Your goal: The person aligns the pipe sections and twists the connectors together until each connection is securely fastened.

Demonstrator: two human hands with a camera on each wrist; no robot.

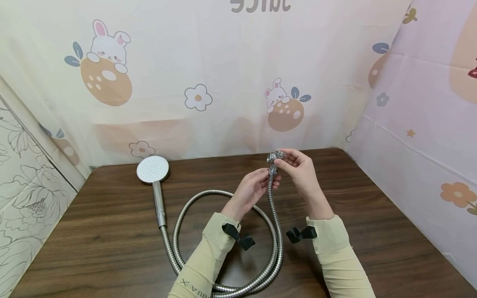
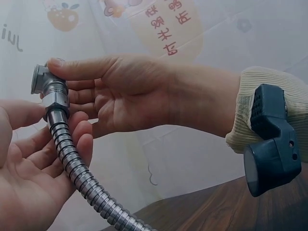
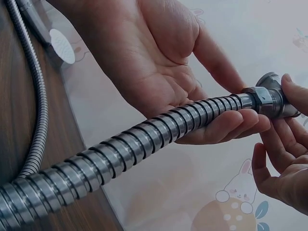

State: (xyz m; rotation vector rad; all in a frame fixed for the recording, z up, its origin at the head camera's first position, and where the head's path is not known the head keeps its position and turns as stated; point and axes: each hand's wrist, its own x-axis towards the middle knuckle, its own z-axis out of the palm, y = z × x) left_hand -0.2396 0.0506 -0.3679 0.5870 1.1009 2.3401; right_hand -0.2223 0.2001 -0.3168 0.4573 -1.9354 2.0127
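A chrome pipe fitting with open round mouths sits on the end of a ribbed metal shower hose, held up above the table. My right hand pinches the fitting between thumb and fingers. Just below, my left hand holds the hose end, its fingers curled behind the hose and its thumb at the hex nut. In the right wrist view the nut meets the fitting; how far it is threaded cannot be seen. The hose's other end joins a shower head, lying face up at the left.
The hose loops across the dark wooden table between the shower head and my arms, passing beneath my left forearm. Behind the table hangs a printed curtain, and another printed sheet borders the right side. Black mounts are strapped to both wrists.
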